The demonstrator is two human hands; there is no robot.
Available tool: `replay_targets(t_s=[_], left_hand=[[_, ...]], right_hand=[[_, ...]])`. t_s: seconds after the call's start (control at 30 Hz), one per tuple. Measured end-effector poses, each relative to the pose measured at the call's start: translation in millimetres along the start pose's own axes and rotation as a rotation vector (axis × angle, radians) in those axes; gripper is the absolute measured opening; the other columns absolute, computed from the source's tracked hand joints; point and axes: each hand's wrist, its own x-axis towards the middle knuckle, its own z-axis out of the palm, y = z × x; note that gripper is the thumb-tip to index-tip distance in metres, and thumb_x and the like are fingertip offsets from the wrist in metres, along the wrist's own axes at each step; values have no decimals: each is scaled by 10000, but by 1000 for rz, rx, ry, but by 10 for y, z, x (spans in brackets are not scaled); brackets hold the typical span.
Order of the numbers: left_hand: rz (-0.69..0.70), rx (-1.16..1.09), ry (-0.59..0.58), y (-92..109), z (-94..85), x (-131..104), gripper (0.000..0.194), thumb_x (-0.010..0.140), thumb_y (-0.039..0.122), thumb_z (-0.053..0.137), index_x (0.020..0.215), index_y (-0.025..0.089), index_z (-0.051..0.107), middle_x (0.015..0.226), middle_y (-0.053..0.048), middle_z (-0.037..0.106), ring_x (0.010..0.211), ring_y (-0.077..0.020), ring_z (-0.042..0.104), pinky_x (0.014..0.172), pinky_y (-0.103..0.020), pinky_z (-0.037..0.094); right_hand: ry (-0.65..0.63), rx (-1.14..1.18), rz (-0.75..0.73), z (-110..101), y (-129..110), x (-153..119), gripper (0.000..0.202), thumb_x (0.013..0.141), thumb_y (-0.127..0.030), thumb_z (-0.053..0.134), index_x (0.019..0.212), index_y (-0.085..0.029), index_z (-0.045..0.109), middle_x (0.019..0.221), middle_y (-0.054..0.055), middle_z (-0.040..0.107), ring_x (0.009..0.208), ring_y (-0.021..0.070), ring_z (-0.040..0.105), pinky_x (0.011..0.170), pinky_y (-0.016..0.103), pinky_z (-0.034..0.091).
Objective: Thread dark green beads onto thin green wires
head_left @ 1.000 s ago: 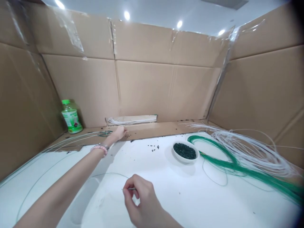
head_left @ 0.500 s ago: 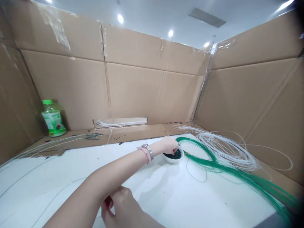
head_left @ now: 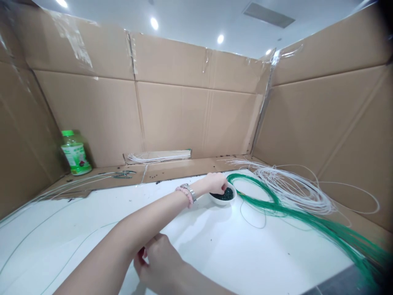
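Note:
My left hand (head_left: 217,183) reaches across to a small white bowl (head_left: 223,201) of tiny dark green pieces (head_left: 226,194). Its fingers are pinched together at the bowl's left side, just over the pieces; whatever is between the fingertips is too small to see. A silver watch and a pink band circle that wrist. Below the left forearm, my right hand (head_left: 162,260) is closed with its fingers curled; the forearm covers its fingertips, and what they hold cannot be made out. A coil of green wire (head_left: 260,203) lies right beside the bowl.
Tangled white wire (head_left: 294,190) lies at the back right. A green-capped bottle (head_left: 76,156) stands back left, near pliers (head_left: 124,174) and loose thin wires. More white wire (head_left: 159,156) rests in a slot of the back cardboard wall (head_left: 175,119). Cardboard encloses the white table (head_left: 233,250).
My left hand has lifted slightly and shifted left within the bowl area, showing more of the green pieces. My right hand stays closed under the forearm. The whole view has shifted a little.

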Motion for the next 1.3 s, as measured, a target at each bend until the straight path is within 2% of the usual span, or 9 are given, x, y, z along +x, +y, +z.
replay_targets(t_s=[0.13,0.4,0.6,0.7,0.8,0.93,1.1,1.2,1.3], left_hand=[[-40,-64,7,-2,-14,8,238,880,296,530,1049,137,581,1054,-72,603,902,-176,599,778,-369,514],[-69,-215,66,-51,98,55,229,876,305,536,1014,131,592,1007,-64,617,875,-169,603,772,-364,511],[-59,-478,289,-210,49,2,182,803,271,609,713,114,587,654,20,566,592,-98,528,581,-248,451],[-87,-683,531,-353,-124,-277,223,701,199,584,510,138,488,475,67,396,484,-72,388,487,-215,315],[-150,-893,826,-486,-263,-786,253,701,191,456,462,157,383,463,71,300,473,-61,293,479,-218,235],[-234,-1162,1108,-487,-132,-1576,232,720,231,439,502,151,440,499,57,386,476,-58,311,482,-205,250],[-317,-1498,1071,-254,432,-2184,180,685,301,644,707,126,673,697,-25,624,588,-83,500,595,-216,401],[-357,-1652,1016,-173,707,-2356,190,642,307,724,736,142,711,692,-25,643,593,-83,520,632,-226,425],[-360,-1745,964,-155,833,-2467,208,590,323,783,691,150,725,637,-18,639,569,-83,521,606,-222,421]], right_hand=[[-91,38,48,-53,0,1,77,715,-142,461,663,-177,505,636,29,630,541,140,583,518,196,441],[-121,46,65,-21,20,-5,77,730,-161,460,677,-183,512,646,24,622,550,140,575,510,200,422],[-30,80,11,-57,19,-21,103,752,-159,446,797,-174,538,713,43,627,583,142,568,540,212,433],[59,191,-21,-139,11,-12,114,736,-109,447,794,-175,520,708,23,599,605,118,561,567,188,441],[119,255,-15,-250,8,16,102,768,-105,428,752,-175,501,659,4,554,573,102,531,553,186,428],[179,300,28,-401,20,79,92,796,-125,418,768,-176,490,642,-10,496,555,98,461,549,208,398],[267,333,102,-506,20,125,94,824,-150,452,739,-177,479,594,-42,402,516,84,351,512,209,333],[276,363,152,-521,-7,118,95,838,-177,475,744,-177,494,575,-49,387,509,84,345,491,208,323],[249,393,190,-514,-42,96,108,850,-187,477,746,-181,503,572,-43,422,510,87,378,481,208,332]])
